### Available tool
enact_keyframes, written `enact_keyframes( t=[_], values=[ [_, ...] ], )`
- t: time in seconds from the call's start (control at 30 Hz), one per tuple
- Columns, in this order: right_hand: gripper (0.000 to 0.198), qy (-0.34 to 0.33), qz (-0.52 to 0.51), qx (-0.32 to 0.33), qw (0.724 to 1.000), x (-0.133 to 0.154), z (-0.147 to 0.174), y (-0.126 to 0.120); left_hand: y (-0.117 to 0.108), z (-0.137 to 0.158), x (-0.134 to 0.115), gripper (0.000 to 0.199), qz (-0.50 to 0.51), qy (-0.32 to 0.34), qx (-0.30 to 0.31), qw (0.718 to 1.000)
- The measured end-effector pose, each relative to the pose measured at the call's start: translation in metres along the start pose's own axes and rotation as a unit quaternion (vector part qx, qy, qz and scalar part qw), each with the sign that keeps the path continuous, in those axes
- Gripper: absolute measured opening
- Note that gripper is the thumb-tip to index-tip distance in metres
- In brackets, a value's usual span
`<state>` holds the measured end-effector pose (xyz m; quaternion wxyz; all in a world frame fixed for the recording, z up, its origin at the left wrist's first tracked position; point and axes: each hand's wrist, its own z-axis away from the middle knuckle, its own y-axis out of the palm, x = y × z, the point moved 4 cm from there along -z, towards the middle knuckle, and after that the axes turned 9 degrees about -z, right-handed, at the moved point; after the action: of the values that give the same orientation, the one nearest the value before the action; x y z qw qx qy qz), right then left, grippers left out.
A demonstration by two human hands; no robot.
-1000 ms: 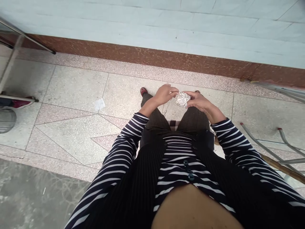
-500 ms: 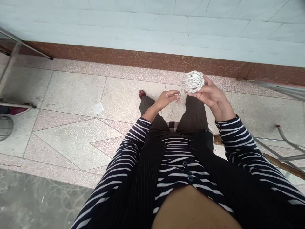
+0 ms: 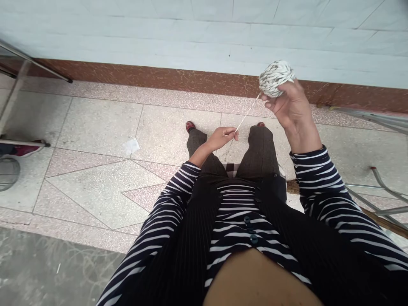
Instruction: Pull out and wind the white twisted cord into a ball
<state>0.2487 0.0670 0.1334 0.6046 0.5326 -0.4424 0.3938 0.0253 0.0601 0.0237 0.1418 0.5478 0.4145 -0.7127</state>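
A ball of white twisted cord [image 3: 276,78], with darker flecks showing in its strands, is held up by my right hand [image 3: 295,108] near the foot of the wall. My thumb and fingers press around its lower right side. From the ball a taut length of cord [image 3: 247,112] slants down to the left. My left hand [image 3: 222,139] pinches that cord between thumb and fingertips, over the gap between my knees. Below the left hand a thin loose end seems to hang, too faint to make out well.
A pale wall with a brown skirting [image 3: 143,76] runs in front. Metal furniture legs [image 3: 379,187] stand at right, with a broom [image 3: 296,187] beside me. At left are a metal frame [image 3: 19,85], another person's shoe [image 3: 30,147] and a paper scrap [image 3: 131,145] on the tiles.
My right hand has lifted the cord ball up and to the right, away from the left hand. A longer stretch of cord now spans between them. My left hand has barely moved.
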Motion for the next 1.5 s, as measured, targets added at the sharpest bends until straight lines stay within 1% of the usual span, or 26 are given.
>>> enact_keyframes(
  t=[0.03, 0.1, 0.13, 0.2, 0.27, 0.3, 0.33, 0.37, 0.4, 0.43, 0.5, 0.53, 0.57, 0.6, 0.63, 0.67, 0.77, 0.9, 0.97, 1.1, 1.17, 1.23, 1.33, 1.4, 1.5],
  values=[
    [0.064, -0.018, 0.026, 0.001, 0.999, 0.006, -0.002, 0.0, -0.003, -0.002, -0.003, 0.027, -0.008, 0.003, 0.0, 1.0],
    [0.072, -0.061, 0.119, 0.001, 0.991, 0.016, -0.007, 0.0, -0.01, -0.006, -0.011, 0.027, -0.02, 0.012, 0.006, 1.0],
    [0.077, -0.08, 0.182, -0.003, 0.98, 0.018, -0.009, -0.001, -0.013, -0.007, -0.016, 0.027, -0.024, 0.018, 0.011, 0.999],
    [0.083, -0.109, 0.318, -0.018, 0.942, 0.015, -0.013, -0.003, -0.019, -0.009, -0.028, 0.03, -0.025, 0.031, 0.018, 0.999],
    [0.08, -0.121, 0.427, -0.021, 0.896, 0.001, -0.017, -0.009, -0.025, -0.01, -0.039, 0.035, -0.031, 0.043, 0.01, 0.999],
    [0.078, -0.121, 0.46, -0.009, 0.879, -0.01, -0.018, -0.012, -0.029, -0.01, -0.042, 0.037, -0.038, 0.047, 0.003, 0.998],
    [0.076, -0.117, 0.478, 0.009, 0.87, -0.022, -0.018, -0.015, -0.033, -0.011, -0.045, 0.038, -0.05, 0.049, -0.007, 0.998],
    [0.075, -0.105, 0.48, 0.034, 0.87, -0.034, -0.017, -0.017, -0.037, -0.012, -0.046, 0.038, -0.064, 0.05, -0.019, 0.997],
    [0.073, -0.08, 0.467, 0.064, 0.878, -0.047, -0.015, -0.02, -0.041, -0.013, -0.046, 0.037, -0.081, 0.05, -0.032, 0.995],
    [0.071, -0.039, 0.438, 0.099, 0.892, -0.06, -0.012, -0.022, -0.044, -0.015, -0.045, 0.035, -0.099, 0.051, -0.044, 0.993],
    [0.065, 0.081, 0.338, 0.17, 0.922, -0.083, 0.001, -0.023, -0.048, -0.019, -0.043, 0.031, -0.135, 0.058, -0.061, 0.987],
    [0.063, 0.145, 0.272, 0.201, 0.93, -0.091, 0.008, -0.022, -0.047, -0.021, -0.041, 0.029, -0.151, 0.064, -0.064, 0.984],
    [0.063, 0.199, 0.201, 0.224, 0.933, -0.095, 0.016, -0.021, -0.046, -0.022, -0.039, 0.027, -0.162, 0.071, -0.065, 0.982],
    [0.064, 0.239, 0.134, 0.238, 0.932, -0.097, 0.024, -0.019, -0.043, -0.023, -0.036, 0.025, -0.167, 0.077, -0.065, 0.981],
    [0.065, 0.261, 0.076, 0.247, 0.93, -0.096, 0.029, -0.018, -0.04, -0.024, -0.033, 0.023, -0.166, 0.08, -0.065, 0.981],
    [0.066, 0.268, 0.029, 0.25, 0.93, -0.092, 0.033, -0.017, -0.036, -0.025, -0.029, 0.021, -0.157, 0.078, -0.067, 0.982],
    [0.066, 0.239, -0.055, 0.24, 0.939, -0.073, 0.036, -0.016, -0.023, -0.028, -0.009, 0.024, -0.093, 0.05, -0.075, 0.992],
    [0.068, 0.189, -0.088, 0.225, 0.952, -0.046, 0.033, -0.01, -0.006, -0.029, 0.02, 0.037, 0.025, -0.001, -0.086, 0.996],
    [0.069, 0.173, -0.091, 0.208, 0.958, -0.036, 0.032, -0.006, 0.001, -0.026, 0.027, 0.042, 0.09, -0.016, -0.075, 0.993],
    [0.073, 0.15, -0.104, 0.185, 0.966, -0.023, 0.028, 0.001, 0.013, -0.01, 0.031, 0.058, 0.219, -0.062, -0.049, 0.972],
    [0.075, 0.141, -0.111, 0.176, 0.968, -0.02, 0.027, 0.001, 0.014, 0.0, 0.029, 0.061, 0.255, -0.075, -0.047, 0.963],
    [0.075, 0.135, -0.107, 0.15, 0.974, -0.02, 0.024, -0.003, 0.014, 0.008, 0.026, 0.062, 0.27, -0.087, -0.045, 0.958],
    [0.074, 0.121, -0.095, 0.103, 0.983, -0.02, 0.02, -0.012, 0.013, 0.016, 0.028, 0.069, 0.287, -0.134, -0.05, 0.947],
    [0.073, 0.108, -0.104, 0.094, 0.984, -0.018, 0.018, -0.017, 0.012, 0.021, 0.031, 0.073, 0.304, -0.153, -0.046, 0.939],
    [0.07, 0.089, -0.132, 0.098, 0.982, -0.013, 0.014, -0.022, 0.013, 0.028, 0.033, 0.067, 0.313, -0.134, -0.034, 0.94]
  ],
)
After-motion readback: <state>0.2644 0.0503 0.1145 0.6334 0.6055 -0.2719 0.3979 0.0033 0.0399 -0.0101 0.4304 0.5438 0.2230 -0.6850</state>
